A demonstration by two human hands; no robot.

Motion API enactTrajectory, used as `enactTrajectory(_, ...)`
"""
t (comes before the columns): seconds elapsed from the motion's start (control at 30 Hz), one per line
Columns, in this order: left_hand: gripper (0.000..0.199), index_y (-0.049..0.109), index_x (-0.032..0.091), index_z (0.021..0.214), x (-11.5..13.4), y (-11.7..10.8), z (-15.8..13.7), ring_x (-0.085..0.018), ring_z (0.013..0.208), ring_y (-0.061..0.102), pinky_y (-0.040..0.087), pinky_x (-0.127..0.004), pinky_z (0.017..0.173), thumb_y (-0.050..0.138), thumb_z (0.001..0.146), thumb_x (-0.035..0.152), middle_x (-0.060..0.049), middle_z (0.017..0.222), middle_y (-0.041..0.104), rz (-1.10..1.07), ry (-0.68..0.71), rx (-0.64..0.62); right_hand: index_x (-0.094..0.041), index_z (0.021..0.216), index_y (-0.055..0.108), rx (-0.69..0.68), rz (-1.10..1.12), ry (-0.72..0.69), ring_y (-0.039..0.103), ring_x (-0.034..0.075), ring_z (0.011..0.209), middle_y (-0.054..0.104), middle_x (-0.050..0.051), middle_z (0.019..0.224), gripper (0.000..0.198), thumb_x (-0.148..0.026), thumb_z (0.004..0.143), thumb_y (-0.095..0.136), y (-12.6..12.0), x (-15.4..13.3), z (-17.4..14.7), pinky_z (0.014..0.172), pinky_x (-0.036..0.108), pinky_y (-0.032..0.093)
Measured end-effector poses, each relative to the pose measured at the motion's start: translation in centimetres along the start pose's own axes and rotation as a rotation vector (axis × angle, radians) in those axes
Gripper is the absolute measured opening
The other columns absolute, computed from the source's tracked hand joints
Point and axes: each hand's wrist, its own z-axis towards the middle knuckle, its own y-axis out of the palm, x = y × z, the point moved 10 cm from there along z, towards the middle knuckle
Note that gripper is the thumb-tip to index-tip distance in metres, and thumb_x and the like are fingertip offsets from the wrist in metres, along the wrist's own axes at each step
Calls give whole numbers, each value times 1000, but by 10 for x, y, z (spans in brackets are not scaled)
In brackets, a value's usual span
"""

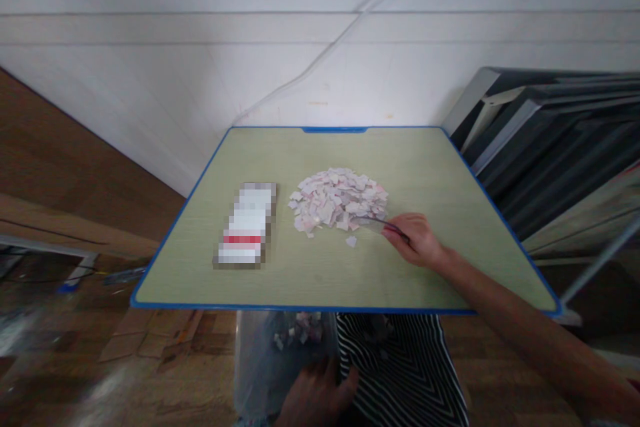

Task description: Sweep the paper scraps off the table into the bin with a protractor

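Note:
A mound of small torn or cut paper pieces point(340, 200), white with pale pink, lies on the green tabletop point(320, 283). My right hand point(415, 239) pinches a thin dark tool point(400, 233) that looks like tweezers. Its tip reaches the lower right edge of the mound. One loose paper piece point(351, 241) rests just in front. Below the table edge, in shadow, my left hand point(320, 392) is over or beside a clear plastic container point(250, 360), thumb spread from the fingers and nothing visible in them. More paper bits point(300, 330) are inside that container.
A flat rectangular item, blurred out and possibly a phone point(245, 225), lies on the table's left. A blue rim point(345, 310) borders the tabletop. Striped cloth point(400, 373) covers the lap. Dark panels point(555, 140) lean at the right, and a white wall point(350, 80) stands behind.

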Motion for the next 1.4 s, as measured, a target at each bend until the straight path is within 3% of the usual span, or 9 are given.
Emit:
enactTrajectory(0.13, 46, 37, 21, 119, 1, -1, 0, -21, 75, 62, 53, -29, 58, 58, 79, 15, -8, 90, 61, -16, 10, 11, -18, 65, 47, -106, 76, -29, 40, 10, 41, 46, -2, 46, 25, -24, 87, 37, 6, -2, -3, 47, 22, 28)
enactTrajectory(0.27, 43, 36, 21, 119, 0, -1, 0, -21, 77, 62, 54, -29, 59, 57, 82, 16, -9, 93, 61, -14, 2, -32, -19, 64, 45, -67, 113, -9, 38, 10, 41, 44, -3, 46, 25, -24, 87, 38, -1, 0, -2, 46, 22, 27)
enactTrajectory(0.5, 42, 35, 20, 122, 0, 0, 2, -22, 79, 62, 53, -31, 61, 52, 84, 16, -11, 93, 61, -25, 10, -126, -18, 63, 43, -139, 98, 2, 36, 9, 41, 41, -4, 47, 25, -24, 87, 37, 5, 4, -2, 46, 22, 26)
enactTrajectory(0.8, 43, 36, 20, 121, 0, 0, 2, -21, 74, 62, 53, -30, 57, 55, 82, 15, -10, 90, 62, -13, 12, -59, -17, 66, 44, -265, 194, 103, 39, 8, 44, 41, -4, 51, 24, -27, 88, 38, 12, 7, 0, 47, 20, 27)
enactTrajectory(1.13, 43, 35, 23, 122, 0, 9, 0, -20, 76, 62, 53, -29, 60, 53, 83, 18, -8, 91, 61, -1, -1, -54, -16, 74, 52, -428, 59, 72, 48, 11, 50, 54, 1, 55, 31, -32, 91, 32, 28, -5, -3, 50, 23, 27)
enactTrajectory(1.23, 42, 34, 23, 122, 0, 10, 0, -21, 77, 61, 53, -30, 59, 51, 84, 17, -9, 92, 60, -11, 0, -58, -15, 74, 55, -375, -67, 63, 50, 13, 50, 57, 3, 54, 36, -32, 92, 28, 25, -7, -2, 52, 24, 28)
enactTrajectory(1.4, 44, 32, 22, 123, 1, 12, 0, -21, 79, 61, 53, -30, 60, 51, 84, 14, -10, 95, 60, -30, 8, -89, -16, 75, 56, -369, -60, 10, 51, 12, 51, 58, 3, 55, 38, -33, 93, 27, 29, -15, -3, 52, 24, 29)
